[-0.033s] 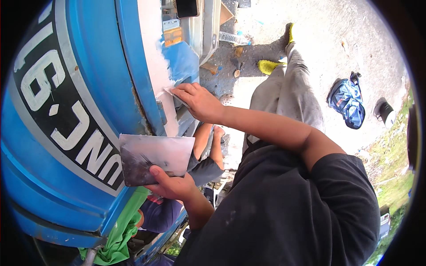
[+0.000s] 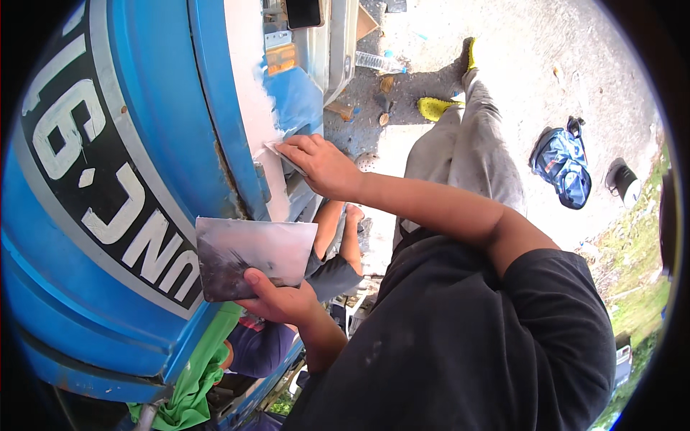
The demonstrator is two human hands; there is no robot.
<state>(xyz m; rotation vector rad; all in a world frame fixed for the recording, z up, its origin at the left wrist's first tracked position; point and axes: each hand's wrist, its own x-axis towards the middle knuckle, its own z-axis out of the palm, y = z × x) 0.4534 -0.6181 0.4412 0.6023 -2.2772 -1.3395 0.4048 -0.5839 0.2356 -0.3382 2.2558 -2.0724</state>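
Observation:
My left hand (image 2: 282,300) grips a thin, flat metal sheet (image 2: 251,248) by its lower edge, thumb on top; its surface is smeared pale pink and dark grey. In my right hand (image 2: 322,167) is a thin, flat spreader (image 2: 287,158), mostly hidden by my fingers. Its edge touches the pale pink filler (image 2: 251,86) that runs as a long strip down the blue vehicle panel (image 2: 165,93). The filler's edge is ragged where it meets blue paint.
Another person's bare legs (image 2: 350,241) are close below my right hand. A green cloth (image 2: 198,373) hangs at lower left. On the ground lie a plastic bottle (image 2: 377,62), a blue bag (image 2: 564,165) and a dark shoe (image 2: 624,183). A phone (image 2: 304,13) is at the top.
The metal sheet in my left hand has shifted very slightly to the right. My right hand and the spreader stay at nearly the same spot on the filler.

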